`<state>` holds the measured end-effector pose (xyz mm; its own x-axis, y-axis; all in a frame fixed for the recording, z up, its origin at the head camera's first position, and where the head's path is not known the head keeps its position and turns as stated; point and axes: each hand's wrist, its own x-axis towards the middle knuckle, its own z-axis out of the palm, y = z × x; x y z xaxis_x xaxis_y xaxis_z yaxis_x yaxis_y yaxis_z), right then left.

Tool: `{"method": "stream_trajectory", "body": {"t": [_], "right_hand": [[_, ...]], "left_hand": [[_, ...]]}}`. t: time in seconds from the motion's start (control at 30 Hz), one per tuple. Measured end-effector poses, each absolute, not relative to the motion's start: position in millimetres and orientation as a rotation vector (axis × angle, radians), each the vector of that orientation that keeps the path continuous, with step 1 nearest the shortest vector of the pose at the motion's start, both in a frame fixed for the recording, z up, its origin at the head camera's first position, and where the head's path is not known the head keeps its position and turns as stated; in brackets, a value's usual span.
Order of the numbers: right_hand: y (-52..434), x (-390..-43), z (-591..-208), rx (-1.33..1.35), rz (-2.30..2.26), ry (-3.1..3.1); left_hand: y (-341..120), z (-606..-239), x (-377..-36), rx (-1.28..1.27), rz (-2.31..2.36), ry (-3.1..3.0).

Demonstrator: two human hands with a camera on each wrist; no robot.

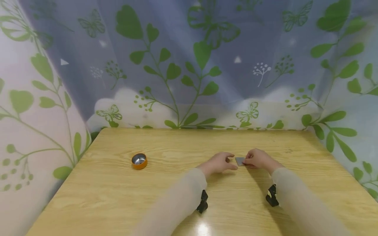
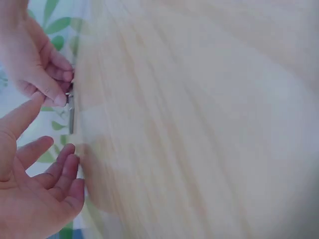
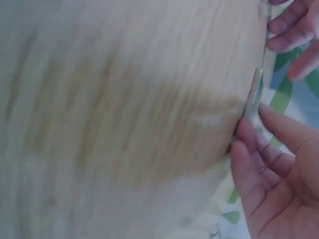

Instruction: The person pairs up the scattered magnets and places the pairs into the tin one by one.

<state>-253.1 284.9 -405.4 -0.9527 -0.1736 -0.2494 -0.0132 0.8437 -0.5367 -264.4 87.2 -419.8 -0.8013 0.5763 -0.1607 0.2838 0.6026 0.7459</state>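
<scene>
While right hand (image 1: 260, 159) pinches the grey card (image 1: 240, 161), left hand (image 1: 219, 162), fingers loosely spread beside it, should approach slowly.

The head camera looks forward and down over the desk (image 1: 118, 196) toward a leaf-print curtain (image 1: 189, 65), both forearms reaching in from below. Each wrist camera sits very close, grazing the blurred desktop sideways. All three views share the spot where the left hand (image 1: 219, 162) and right hand (image 1: 259, 159) meet.
</scene>
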Motion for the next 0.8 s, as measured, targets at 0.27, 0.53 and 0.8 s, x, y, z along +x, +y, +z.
{"method": "stream_trajectory", "body": {"t": [0.27,0.53,0.8], "right_hand": [[284.4,-253.4,-404.7,-0.648,-0.48,2.79],[291.6,-255.9,-408.2,-0.75,-0.527,2.755],[297.7,-259.9,-411.8,-0.764,-0.55,2.723]], "left_hand": [[13.6,-403.7,-257.2,0.731,1.201,2.33],[-74.1,-392.2,-250.5,0.652,1.336,2.37],[-156.7,-378.3,-244.2,0.426,1.656,2.481]]}}
